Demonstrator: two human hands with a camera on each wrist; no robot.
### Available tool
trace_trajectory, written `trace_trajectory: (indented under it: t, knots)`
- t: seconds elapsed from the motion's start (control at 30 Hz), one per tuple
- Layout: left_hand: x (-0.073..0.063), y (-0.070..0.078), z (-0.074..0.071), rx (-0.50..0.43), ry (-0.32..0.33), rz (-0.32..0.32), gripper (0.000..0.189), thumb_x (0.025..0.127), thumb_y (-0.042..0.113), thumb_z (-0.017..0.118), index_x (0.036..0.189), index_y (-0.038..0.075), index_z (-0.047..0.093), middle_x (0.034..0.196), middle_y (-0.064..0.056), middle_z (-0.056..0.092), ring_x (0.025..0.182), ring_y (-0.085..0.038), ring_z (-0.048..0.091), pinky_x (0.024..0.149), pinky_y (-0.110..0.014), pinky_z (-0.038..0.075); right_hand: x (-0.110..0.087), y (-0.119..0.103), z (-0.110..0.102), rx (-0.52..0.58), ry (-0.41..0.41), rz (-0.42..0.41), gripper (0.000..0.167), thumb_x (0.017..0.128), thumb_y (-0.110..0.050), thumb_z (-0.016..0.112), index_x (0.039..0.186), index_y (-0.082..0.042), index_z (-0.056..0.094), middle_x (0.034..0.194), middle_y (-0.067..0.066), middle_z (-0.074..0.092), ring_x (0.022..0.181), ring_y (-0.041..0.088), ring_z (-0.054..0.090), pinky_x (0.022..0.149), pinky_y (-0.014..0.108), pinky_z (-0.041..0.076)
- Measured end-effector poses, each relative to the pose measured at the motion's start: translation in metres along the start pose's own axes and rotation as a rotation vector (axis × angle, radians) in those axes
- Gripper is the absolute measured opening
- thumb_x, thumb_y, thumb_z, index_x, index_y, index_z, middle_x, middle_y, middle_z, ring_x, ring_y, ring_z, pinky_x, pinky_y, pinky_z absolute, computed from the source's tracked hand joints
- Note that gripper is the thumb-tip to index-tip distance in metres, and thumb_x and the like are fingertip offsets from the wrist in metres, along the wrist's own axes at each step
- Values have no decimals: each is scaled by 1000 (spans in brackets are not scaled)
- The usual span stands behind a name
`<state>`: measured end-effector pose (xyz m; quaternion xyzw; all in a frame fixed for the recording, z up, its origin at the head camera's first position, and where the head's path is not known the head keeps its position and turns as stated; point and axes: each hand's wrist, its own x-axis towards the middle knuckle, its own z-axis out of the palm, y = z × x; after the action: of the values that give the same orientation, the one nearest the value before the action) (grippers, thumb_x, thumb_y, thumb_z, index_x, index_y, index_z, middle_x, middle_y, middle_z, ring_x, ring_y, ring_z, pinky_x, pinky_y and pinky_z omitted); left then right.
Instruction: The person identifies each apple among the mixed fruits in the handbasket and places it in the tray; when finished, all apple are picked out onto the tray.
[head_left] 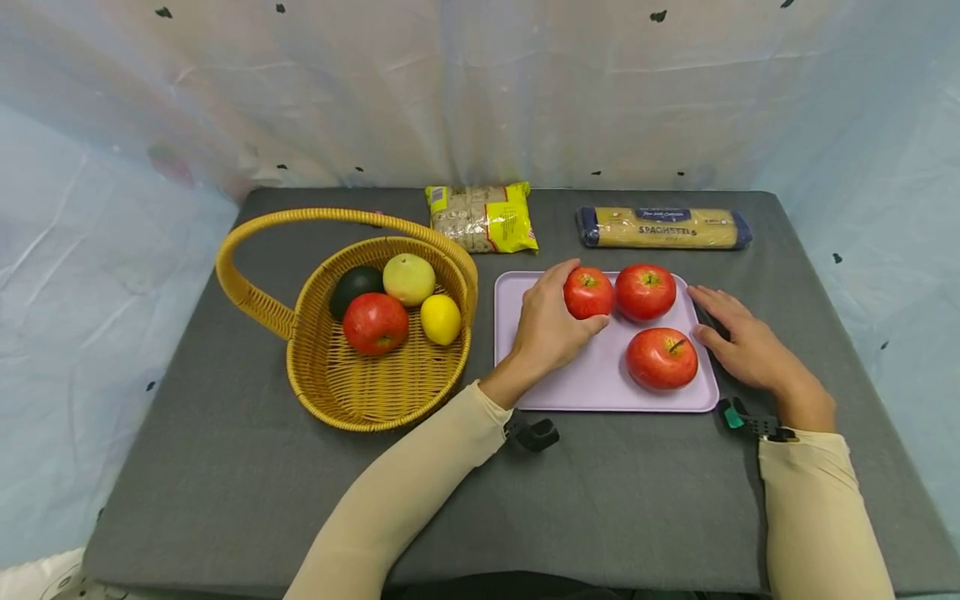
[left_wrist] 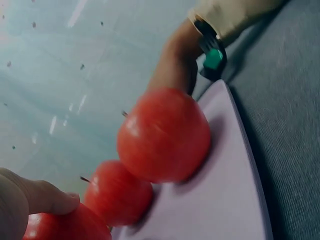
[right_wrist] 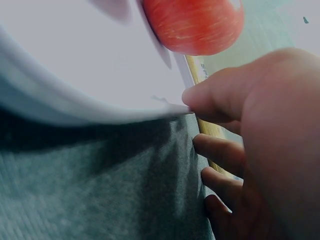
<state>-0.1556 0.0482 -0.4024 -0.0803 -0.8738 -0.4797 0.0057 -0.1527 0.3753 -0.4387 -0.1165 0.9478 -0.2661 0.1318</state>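
My left hand [head_left: 551, 321] grips a red apple [head_left: 588, 293] at the middle of a lilac tray [head_left: 570, 392], thumb on the near side and fingers round its left and far side. Two more red apples lie on the tray: one [head_left: 645, 292] just right of the gripped apple, the other [head_left: 662, 359] nearer the front. At the tray's right edge is my right hand [head_left: 750, 346], its fingers relaxed. In the right wrist view its thumb [right_wrist: 215, 95] meets the tray's rim, while the other fingers [right_wrist: 220, 152] rest outside on the cloth.
Left of the tray stands a yellow wicker basket [head_left: 375, 412] with a tall handle. It holds a red apple [head_left: 376, 324], a lemon [head_left: 441, 319], a pale green round fruit [head_left: 408, 279] and a dark green fruit [head_left: 352, 289]. Behind lie a yellow-ended bag [head_left: 483, 218] and a spaghetti pack [head_left: 663, 228].
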Motion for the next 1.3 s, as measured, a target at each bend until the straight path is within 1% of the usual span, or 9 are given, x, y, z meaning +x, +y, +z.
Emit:
trace_trajectory:
  t: [0.33,0.47,0.6,0.77,0.83,0.97,1.07,1.17,1.3]
  knots:
    - [13,-14,13,31,1,-38,82,86,18,94,156,8,53,154,-11,62,137,-34,61,116,-49,52,0,0,1,2,5,2,73,114,-27,54,177,-17,18,178,31,20,166,56,7,124,85,11]
    - [18,-16,14,47,9,-12,84,86,14,94,158,8,51,156,-12,60,138,-34,61,117,-49,52,1,0,1,3,5,-5,73,114,-27,55,177,-17,19,178,31,20,166,56,8,124,85,12]
    - [22,-20,14,116,-20,22,89,86,11,94,162,6,47,163,-14,54,144,-34,59,123,-47,48,1,0,0,-1,5,-8,72,115,-27,54,177,-17,19,178,31,20,166,56,8,124,85,12]
    - [20,-19,9,165,-35,34,98,86,20,95,167,6,40,170,-15,46,153,-33,51,127,-46,44,1,0,-2,-1,-1,1,73,115,-28,53,177,-16,17,178,32,18,166,56,5,124,85,10]
    - [14,-14,4,173,-12,70,100,86,23,96,167,6,39,172,-15,45,155,-34,48,129,-45,41,1,0,-2,-1,-3,3,73,115,-28,53,177,-17,17,178,31,18,166,57,5,124,85,10]
    - [-5,4,-11,174,-14,213,100,87,26,95,166,3,40,171,-16,45,157,-33,46,132,-42,37,0,1,-1,1,-2,2,73,115,-28,54,177,-16,18,178,31,19,166,57,6,123,86,11]
    - [-25,17,-26,133,-93,304,97,88,29,94,166,5,42,168,-13,50,156,-26,48,131,-39,39,-1,1,1,4,3,2,73,114,-28,56,177,-17,20,178,31,20,166,57,7,122,87,13]
    - [-44,25,-44,49,-199,351,93,88,31,94,165,9,45,165,-7,54,151,-19,53,128,-36,42,-2,3,2,8,4,1,73,114,-28,56,177,-17,20,178,30,21,166,57,7,122,87,13]
    - [-66,26,-72,-30,-292,423,90,87,29,95,162,12,50,163,-2,57,144,-17,59,123,-32,47,0,4,2,4,1,1,73,115,-28,55,177,-17,18,178,31,20,166,57,6,122,87,12]
